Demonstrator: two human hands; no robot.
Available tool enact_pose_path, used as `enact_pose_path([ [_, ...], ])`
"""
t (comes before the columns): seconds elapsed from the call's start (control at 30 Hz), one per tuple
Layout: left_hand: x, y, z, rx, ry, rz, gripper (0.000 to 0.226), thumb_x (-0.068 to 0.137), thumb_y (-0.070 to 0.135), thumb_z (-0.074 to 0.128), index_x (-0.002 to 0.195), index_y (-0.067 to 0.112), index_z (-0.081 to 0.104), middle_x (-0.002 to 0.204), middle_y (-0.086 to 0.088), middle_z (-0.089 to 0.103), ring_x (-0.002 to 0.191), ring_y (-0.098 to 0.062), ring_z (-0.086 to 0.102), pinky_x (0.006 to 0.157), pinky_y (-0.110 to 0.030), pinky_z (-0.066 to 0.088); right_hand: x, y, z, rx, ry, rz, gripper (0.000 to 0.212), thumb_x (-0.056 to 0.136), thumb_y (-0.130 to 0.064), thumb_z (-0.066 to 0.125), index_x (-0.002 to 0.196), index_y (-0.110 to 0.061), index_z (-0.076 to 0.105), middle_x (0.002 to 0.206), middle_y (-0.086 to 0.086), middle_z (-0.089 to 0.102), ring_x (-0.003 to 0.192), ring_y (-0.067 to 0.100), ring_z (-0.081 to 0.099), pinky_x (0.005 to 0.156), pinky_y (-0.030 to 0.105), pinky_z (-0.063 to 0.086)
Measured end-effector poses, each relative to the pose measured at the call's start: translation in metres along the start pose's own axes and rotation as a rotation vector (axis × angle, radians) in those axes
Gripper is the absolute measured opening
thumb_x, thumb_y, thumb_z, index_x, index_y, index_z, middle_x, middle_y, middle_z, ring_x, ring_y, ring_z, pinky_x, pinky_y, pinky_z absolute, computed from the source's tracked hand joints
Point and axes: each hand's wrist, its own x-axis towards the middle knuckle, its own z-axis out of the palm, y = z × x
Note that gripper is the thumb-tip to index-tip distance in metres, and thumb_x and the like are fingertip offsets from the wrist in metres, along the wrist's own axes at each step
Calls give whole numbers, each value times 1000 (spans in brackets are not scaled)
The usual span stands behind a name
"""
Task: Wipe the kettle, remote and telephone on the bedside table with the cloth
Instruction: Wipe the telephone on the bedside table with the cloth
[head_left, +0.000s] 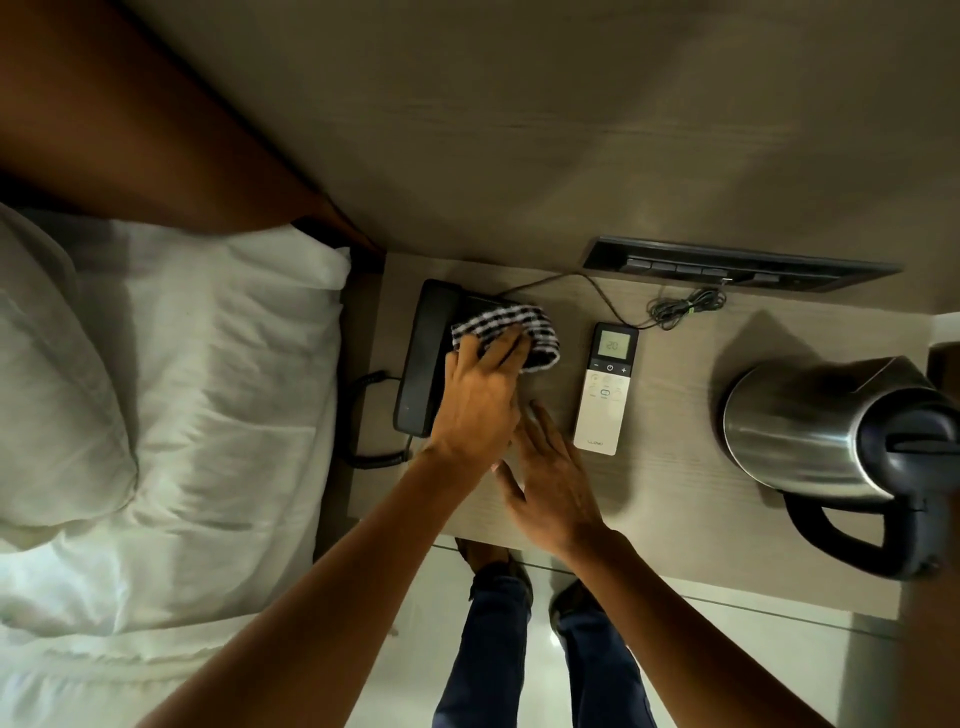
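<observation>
Hands (475, 400) crowding telephone (423, 358), remote (602, 395) beside

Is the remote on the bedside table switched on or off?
On. The remote lies flat, face up, beside the telephone, and its small screen is lit and shows the number 20.

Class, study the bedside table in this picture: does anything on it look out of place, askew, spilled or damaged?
Nothing is spilled or broken. The telephone, remote and kettle sit in a neat row. The only untidy thing is a thin cable bunched loosely behind the remote. The left hand presses the cloth on the telephone.
</observation>
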Motion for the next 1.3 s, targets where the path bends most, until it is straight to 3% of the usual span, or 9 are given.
enact_pose_path([
  [0.17, -1, -9, -6, 45, 44, -45, 57, 88, 11, 67, 144, 11, 56, 147, -5, 58, 126, -35, 49, 101, -46, 44, -1, -1, -1, 6, 6, -13, 82, 112, -46, 47, 172, -31, -7, 181, 2, 9, 167, 21, -1, 136, 49, 14],
  [0.3, 22, -2, -6, 19, 78, -121, 62, 89, -3, 57, 149, 10, 49, 151, -6, 54, 121, -35, 49, 95, -44, 45, 0, 3, 2, -19, -3, -11, 79, 112, -49, 42, 170, -33, -10, 181, 2, 7, 167, 20, -3, 135, 49, 13],
  [0.43, 4, -15, -2, 36, 49, -17, 63, 88, 10, 51, 150, 13, 47, 153, -5, 52, 122, -35, 49, 97, -45, 45, 0, 5, 1, 9, 12, -19, 82, 111, -48, 45, 170, -37, -10, 181, 0, 8, 167, 21, 0, 132, 45, 11],
  [0.6, -68, -37, 16, 14, 14, 38, 70, 83, -1, 67, 148, 16, 50, 151, -2, 55, 123, -32, 54, 94, -46, 52, 0, 7, 2, -21, 25, -44, 76, 110, -44, 48, 172, -26, 6, 181, 0, 10, 167, 19, 0, 135, 48, 16],
  [0.73, -89, -42, 24, -14, 20, -12, 69, 85, -1, 71, 149, 16, 51, 148, 0, 58, 118, -28, 56, 92, -41, 52, -1, 10, 4, -52, 7, -43, 78, 110, -45, 49, 171, -25, 4, 181, 0, 8, 167, 17, -4, 136, 48, 15],
  [0.87, -57, -32, 8, -73, 112, -43, 54, 94, 9, 47, 147, 16, 52, 142, -2, 61, 108, -24, 48, 88, -39, 48, -4, 11, 5, -30, 42, -67, 84, 109, -43, 52, 172, -32, -2, 180, 1, 9, 166, 19, -3, 133, 46, 13],
  [0.97, -11, -23, -6, -5, 147, -58, 58, 90, 2, 50, 148, 14, 51, 147, -2, 57, 110, -28, 47, 88, -37, 44, -3, 10, 4, -20, 30, -60, 89, 110, -45, 51, 169, -39, -15, 181, -1, 7, 165, 18, -6, 130, 44, 8],
  [1.07, 11, -17, -8, 121, 58, -46, 62, 89, 5, 56, 150, 15, 49, 153, -1, 53, 123, -34, 48, 99, -43, 43, -1, 9, 1, -16, 18, -51, 87, 111, -46, 49, 167, -43, -19, 181, -4, 5, 164, 16, -7, 129, 43, 6],
  [1.3, -36, -25, -1, 135, -3, -49, 57, 85, 14, 66, 141, 15, 56, 146, -5, 60, 119, -33, 54, 96, -46, 49, -1, 12, 1, -1, 29, -60, 81, 110, -44, 53, 172, -32, 1, 181, 0, 12, 166, 17, -3, 134, 49, 17],
])
